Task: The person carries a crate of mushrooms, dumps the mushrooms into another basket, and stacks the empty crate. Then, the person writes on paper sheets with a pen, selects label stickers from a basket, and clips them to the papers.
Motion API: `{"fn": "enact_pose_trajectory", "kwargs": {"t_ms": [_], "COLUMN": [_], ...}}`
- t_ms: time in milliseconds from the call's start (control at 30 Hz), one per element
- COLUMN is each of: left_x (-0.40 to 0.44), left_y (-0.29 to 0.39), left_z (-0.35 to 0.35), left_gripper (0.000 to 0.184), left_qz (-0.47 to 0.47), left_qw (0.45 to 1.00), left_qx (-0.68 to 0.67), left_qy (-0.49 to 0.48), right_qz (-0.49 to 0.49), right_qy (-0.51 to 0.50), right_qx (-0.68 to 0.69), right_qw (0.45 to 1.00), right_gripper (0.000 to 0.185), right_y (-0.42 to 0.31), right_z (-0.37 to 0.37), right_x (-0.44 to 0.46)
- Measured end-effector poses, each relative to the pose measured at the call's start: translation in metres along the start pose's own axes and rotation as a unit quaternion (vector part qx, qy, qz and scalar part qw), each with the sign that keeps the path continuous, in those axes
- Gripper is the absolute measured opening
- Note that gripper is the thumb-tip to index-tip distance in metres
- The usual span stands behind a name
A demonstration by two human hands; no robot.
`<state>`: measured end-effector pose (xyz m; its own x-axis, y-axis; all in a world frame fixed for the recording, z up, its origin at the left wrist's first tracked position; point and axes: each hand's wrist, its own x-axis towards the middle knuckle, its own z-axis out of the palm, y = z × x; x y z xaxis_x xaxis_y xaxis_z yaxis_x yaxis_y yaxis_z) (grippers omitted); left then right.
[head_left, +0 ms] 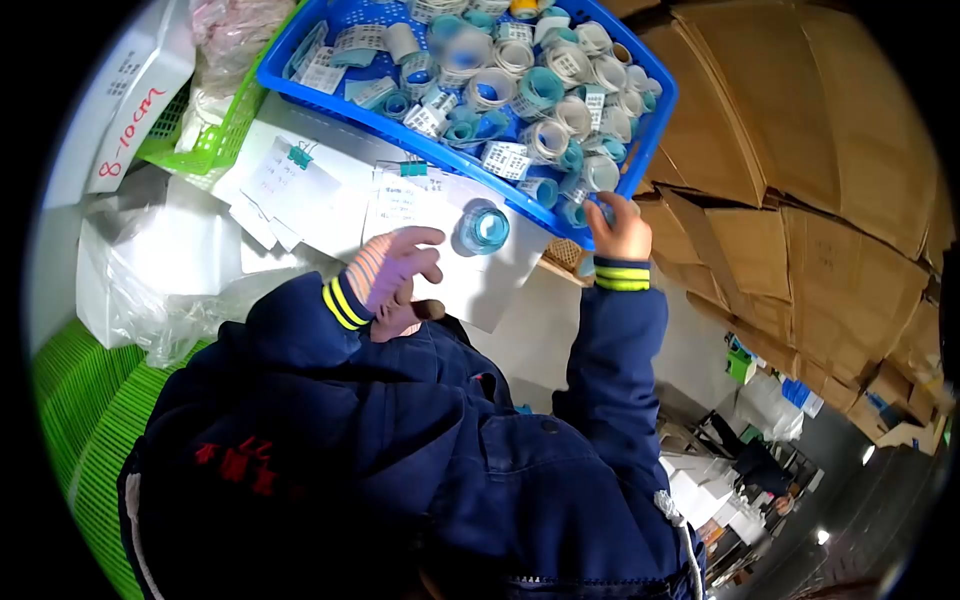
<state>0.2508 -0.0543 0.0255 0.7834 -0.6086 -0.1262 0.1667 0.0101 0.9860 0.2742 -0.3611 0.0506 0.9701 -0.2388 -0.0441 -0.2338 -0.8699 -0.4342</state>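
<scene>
A blue plastic basket (pixel 405 135) holds many small rolls of labels, some white with print, some on pale blue backing. My right hand (pixel 622 232) is at its near right corner with fingers curled at the rim, touching or close to a label roll (pixel 573 212). What lies between those fingertips is hidden. My left hand (pixel 398 278), in a striped glove with bare fingertips, hovers over the table with fingers bent and apart, holding nothing. A single pale blue roll (pixel 484 230) stands on the white paper to its right, apart from it.
Papers with teal binder clips (pixel 300 156) lie left of the roll. Beyond are a green basket (pixel 215 135), a white box (pixel 125 110) marked "8-10cm" and clear plastic bags (pixel 165 290). Flattened cardboard (pixel 790 120) stands on the right. Another person (pixel 760 465) is in the background.
</scene>
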Motion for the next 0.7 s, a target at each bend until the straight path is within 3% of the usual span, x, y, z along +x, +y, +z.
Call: {"fn": "enact_pose_trajectory", "kwargs": {"t_ms": [33, 100, 133, 167, 200, 233, 267, 300, 367, 400, 433, 467, 567, 633, 667, 700], "left_x": [-0.002, 0.003, 0.005, 0.018, 0.017, 0.012, 0.007, 0.005, 0.000, -0.002, -0.003, -0.004, 0.006, 0.005, 0.006, 0.005], "left_y": [0.001, 0.018, 0.040, 0.043, 0.039, 0.012, -0.016, -0.030, -0.044, -0.043, -0.041, -0.038, 0.005, 0.000, -0.014, -0.016], "left_z": [0.002, 0.020, 0.036, 0.043, 0.041, 0.038, 0.034, 0.034, 0.033, 0.032, 0.032, 0.032, 0.028, 0.025, 0.024, 0.023], "left_gripper": [0.057, 0.058, 0.055, 0.043, 0.038, 0.032, 0.029, 0.029, 0.023, 0.016, 0.012, 0.012, 0.014, 0.035, 0.039, 0.042], "left_qz": [-0.249, -0.316, -0.307, -0.431, -0.448, -0.493, -0.547, -0.483, -0.360, -0.300, -0.242, -0.246, -0.475, -0.465, -0.516, -0.536], "left_qw": [0.946, 0.911, 0.917, 0.878, 0.866, 0.783, 0.670, 0.733, 0.834, 0.873, 0.908, 0.906, 0.818, 0.815, 0.794, 0.791], "left_qx": [-0.204, -0.259, -0.251, -0.186, -0.189, -0.347, -0.468, -0.438, -0.380, -0.352, -0.320, -0.322, -0.188, -0.159, -0.164, -0.171], "left_qy": [-0.031, -0.050, -0.044, -0.095, -0.118, -0.153, -0.182, -0.192, -0.175, -0.151, -0.123, -0.121, -0.263, -0.307, -0.277, -0.240], "right_qz": [-0.033, 0.048, 0.066, 0.084, 0.084, 0.089, 0.094, 0.098, -0.197, -0.225, -0.211, -0.169, -0.041, -0.039, -0.033, 0.030], "right_qy": [0.039, 0.055, 0.075, 0.094, 0.053, 0.018, -0.021, -0.061, -0.067, -0.092, -0.108, -0.135, -0.205, -0.188, -0.150, -0.117], "right_qx": [0.187, 0.507, 0.597, 0.679, 0.693, 0.701, 0.626, 0.543, 0.355, 0.330, 0.345, 0.379, 0.442, 0.439, 0.405, 0.449], "right_qw": [0.981, 0.859, 0.796, 0.723, 0.714, 0.707, 0.774, 0.832, 0.911, 0.912, 0.908, 0.900, 0.872, 0.878, 0.901, 0.885], "right_gripper": [0.022, 0.019, 0.019, 0.019, 0.019, 0.019, 0.016, 0.014, 0.012, 0.020, 0.025, 0.026, 0.027, 0.026, 0.024, 0.022], "right_y": [-0.017, -0.045, -0.062, -0.079, -0.090, -0.093, -0.089, -0.085, -0.086, -0.091, -0.093, -0.089, -0.074, -0.064, -0.057, -0.048], "right_z": [-0.003, 0.001, 0.015, 0.029, 0.042, 0.051, 0.058, 0.062, 0.059, 0.058, 0.058, 0.063, 0.077, 0.085, 0.088, 0.097], "right_x": [-0.011, -0.038, -0.047, -0.056, -0.064, -0.073, -0.082, -0.087, -0.084, -0.091, -0.098, -0.105, -0.122, -0.130, -0.128, -0.128]}}
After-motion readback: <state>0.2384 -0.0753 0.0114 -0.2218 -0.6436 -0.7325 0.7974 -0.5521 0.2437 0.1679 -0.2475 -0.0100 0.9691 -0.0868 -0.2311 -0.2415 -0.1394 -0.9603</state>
